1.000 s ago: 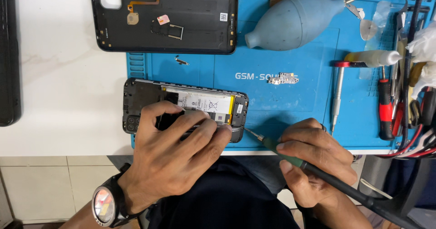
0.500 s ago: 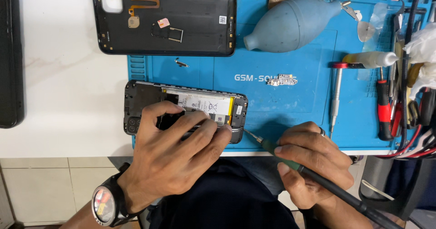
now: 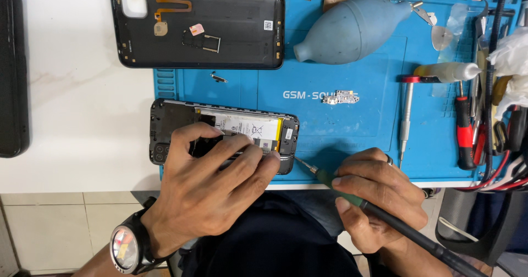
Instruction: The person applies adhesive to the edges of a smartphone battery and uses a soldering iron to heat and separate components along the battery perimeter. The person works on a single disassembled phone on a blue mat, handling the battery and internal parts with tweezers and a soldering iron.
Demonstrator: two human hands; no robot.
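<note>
1. On the blue repair mat (image 3: pixel 341 128), near its front edge, lies the opened phone (image 3: pixel 225 134) with its battery (image 3: pixel 247 127) showing; the left hand (image 3: pixel 214 183) rests on it, fingers spread and pressing down on the lower half
2. To the right, the right hand (image 3: pixel 379 200) is closed in a pen grip around a soldering iron (image 3: pixel 385 216), whose tip sits right at the phone's bottom right corner
3. Risk, as I judge it: the tip is close to the battery and to the left fingertips, so a slip could scorch either; the phone also lies near the mat's edge and could slide if the pressing hand lifts
4. Containers: the removed back cover (image 3: pixel 198 27) lies inner side up, holding a small card tray (image 3: pixel 206 40); a tiny circuit board (image 3: pixel 341 97) lies loose on the mat beside a grey dust blower (image 3: pixel 357 29)
</note>
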